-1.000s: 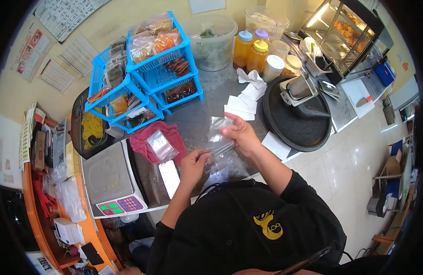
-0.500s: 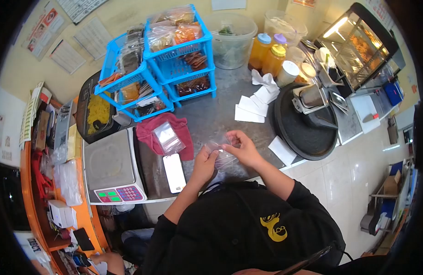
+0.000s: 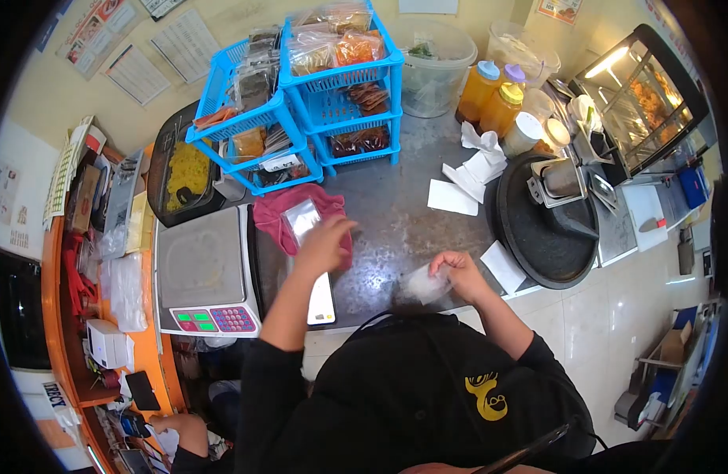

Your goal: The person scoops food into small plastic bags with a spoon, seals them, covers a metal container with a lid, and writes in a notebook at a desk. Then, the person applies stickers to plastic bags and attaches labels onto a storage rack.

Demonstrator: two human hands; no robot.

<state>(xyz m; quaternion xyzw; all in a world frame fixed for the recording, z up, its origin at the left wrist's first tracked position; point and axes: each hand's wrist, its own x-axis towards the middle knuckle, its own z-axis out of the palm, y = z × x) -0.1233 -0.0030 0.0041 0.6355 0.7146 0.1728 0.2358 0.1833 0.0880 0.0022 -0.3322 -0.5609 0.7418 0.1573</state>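
Observation:
My right hand point(image 3: 455, 276) pinches a clear plastic bag point(image 3: 424, 284) low over the dark counter, near its front edge. Over the lower part of a maroon cloth point(image 3: 275, 216) is my left hand point(image 3: 324, 246), slightly blurred, its fingers pointing right. A stack of clear plastic bags point(image 3: 302, 219) lies on the cloth, partly hidden by that hand; whether the fingers touch it I cannot tell. Below the hand lies a white phone point(image 3: 321, 302), its upper part covered by my wrist.
A scale point(image 3: 202, 261) stands left of the cloth. Behind are blue racks point(image 3: 344, 77) of packets. Sauce bottles point(image 3: 500, 110), white papers point(image 3: 452, 197) and a round black tray point(image 3: 530, 253) are to the right. Another person's arm point(image 3: 189, 430) shows at lower left.
Both hands were together on the clear bag. My left hand has let go and moved up left to the cloth, while my right hand has moved right with the bag. The view has shifted.

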